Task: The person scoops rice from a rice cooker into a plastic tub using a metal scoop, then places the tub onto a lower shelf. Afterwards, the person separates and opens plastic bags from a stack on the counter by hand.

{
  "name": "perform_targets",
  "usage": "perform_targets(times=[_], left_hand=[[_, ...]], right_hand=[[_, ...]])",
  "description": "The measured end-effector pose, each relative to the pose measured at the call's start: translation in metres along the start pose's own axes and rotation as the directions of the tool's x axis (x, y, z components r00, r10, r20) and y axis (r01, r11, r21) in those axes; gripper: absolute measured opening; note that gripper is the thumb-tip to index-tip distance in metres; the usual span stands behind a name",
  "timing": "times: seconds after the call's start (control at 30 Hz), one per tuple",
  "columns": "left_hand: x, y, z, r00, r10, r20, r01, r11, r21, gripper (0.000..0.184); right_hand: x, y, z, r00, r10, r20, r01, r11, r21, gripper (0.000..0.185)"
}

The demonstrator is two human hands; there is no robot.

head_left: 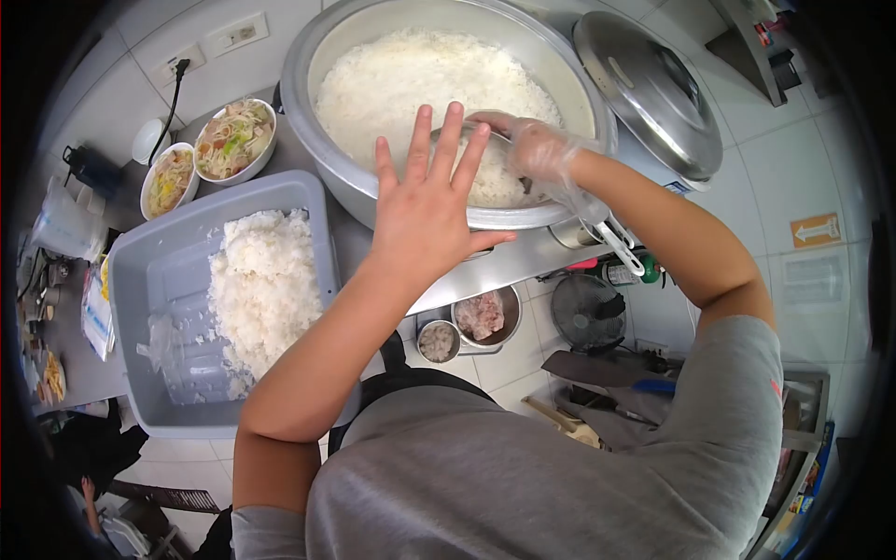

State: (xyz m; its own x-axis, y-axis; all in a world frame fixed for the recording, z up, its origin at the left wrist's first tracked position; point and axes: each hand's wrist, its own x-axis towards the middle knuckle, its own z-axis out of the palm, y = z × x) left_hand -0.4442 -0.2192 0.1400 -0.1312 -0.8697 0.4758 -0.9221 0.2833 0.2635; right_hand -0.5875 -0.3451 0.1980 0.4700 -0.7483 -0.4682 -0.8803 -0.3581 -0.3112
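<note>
My left hand point(425, 210) is bare and open, fingers spread, above the near side of a large metal pot point(350, 182) of cooked white rice point(401, 84). My right hand point(541, 154), in a clear plastic glove, reaches inside the pot's right side. Its fingers grip the rim of a metal bowl point(515, 194) with rice in it; my left fingers partly hide the bowl. Left of the pot, a grey-blue plastic tub point(173, 280) contains a mound of rice point(266, 280) and a crumpled clear plastic piece point(163, 345).
Two bowls of noodles with vegetables point(235, 140) stand behind the tub. A metal lid point(649, 93) leans right of the pot. Below the counter are a pan of pinkish meat point(481, 315), a small pot point(437, 342) and a fan point(588, 313). Another person's hand point(89, 490) shows at lower left.
</note>
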Motion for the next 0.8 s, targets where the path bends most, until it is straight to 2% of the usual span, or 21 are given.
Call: perform_targets(times=[0.1,0.2,0.27,0.33,0.37,0.4,0.47,0.53,0.63,0.7,0.77,0.8], left_hand=[[-0.001,-0.001,-0.001,1.0,0.004,-0.02,-0.005,1.0,-0.031,0.11],[-0.002,-0.005,-0.001,0.997,0.039,-0.065,-0.045,0.996,-0.079,0.109],[-0.006,-0.009,-0.008,0.992,0.096,-0.083,-0.108,0.983,-0.148,0.104],[-0.019,-0.013,-0.022,0.993,0.047,-0.113,-0.078,0.955,-0.287,0.101],[-0.028,-0.016,-0.031,0.991,0.027,-0.128,-0.071,0.931,-0.357,0.099],[-0.04,-0.023,-0.045,0.996,-0.007,-0.089,-0.022,0.948,-0.319,0.094],[-0.069,-0.048,-0.069,0.986,-0.113,-0.122,0.081,0.968,-0.236,0.084],[-0.103,-0.088,-0.091,0.93,-0.301,-0.212,0.23,0.925,-0.304,0.073],[-0.163,-0.155,-0.112,0.792,-0.495,-0.357,0.388,0.86,-0.33,0.057],[-0.201,-0.179,-0.133,0.723,-0.589,-0.361,0.515,0.808,-0.287,0.052],[-0.231,-0.196,-0.156,0.66,-0.671,-0.339,0.638,0.738,-0.219,0.05],[-0.244,-0.2,-0.164,0.633,-0.693,-0.345,0.661,0.716,-0.225,0.047]], right_hand=[[0.04,0.008,0.019,0.997,0.082,0.009,-0.078,0.906,0.417,0.058],[0.077,0.027,0.034,0.989,0.009,0.146,-0.114,0.667,0.736,0.046],[0.099,0.03,0.018,0.968,0.055,0.245,-0.154,0.9,0.409,0.035],[0.099,0.045,0.028,0.987,0.1,0.127,-0.162,0.617,0.77,0.023],[0.08,0.034,0.022,0.988,0.107,0.113,-0.154,0.555,0.817,0.022],[0.06,0.022,0.01,0.988,0.116,0.1,-0.144,0.49,0.86,0.02],[0.048,0.023,-0.001,0.987,0.108,0.121,-0.149,0.315,0.937,0.02],[0.052,0.047,-0.01,0.982,0.058,0.18,-0.185,0.09,0.979,0.022],[0.042,0.043,-0.017,0.991,0.135,0.021,-0.004,-0.13,0.992,0.027],[0.031,0.047,-0.035,0.989,-0.043,0.145,-0.15,-0.198,0.969,0.036],[0.002,0.011,-0.03,0.966,-0.189,-0.178,0.151,-0.146,0.978,0.033],[-0.008,-0.009,-0.027,0.966,-0.151,-0.208,0.19,-0.128,0.973,0.034]])
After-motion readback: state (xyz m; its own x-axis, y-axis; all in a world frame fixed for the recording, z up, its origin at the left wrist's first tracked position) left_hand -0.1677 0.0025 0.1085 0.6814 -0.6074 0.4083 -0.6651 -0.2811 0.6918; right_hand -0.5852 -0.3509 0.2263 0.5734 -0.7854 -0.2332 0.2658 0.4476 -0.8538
